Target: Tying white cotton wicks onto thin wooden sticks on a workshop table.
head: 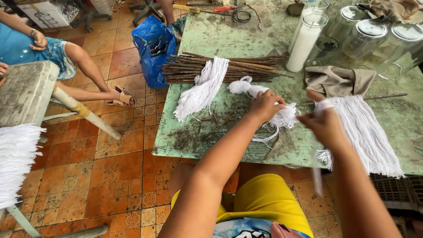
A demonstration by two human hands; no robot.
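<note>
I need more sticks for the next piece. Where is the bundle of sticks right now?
The bundle of sticks lies at the far left of the green table, beyond the left hand, with white string draped over it.

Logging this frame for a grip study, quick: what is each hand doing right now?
Left hand: closed on a bunch of loose white cotton strands.
Right hand: closed, pinching the bound top of a white fringed string bundle.
</note>
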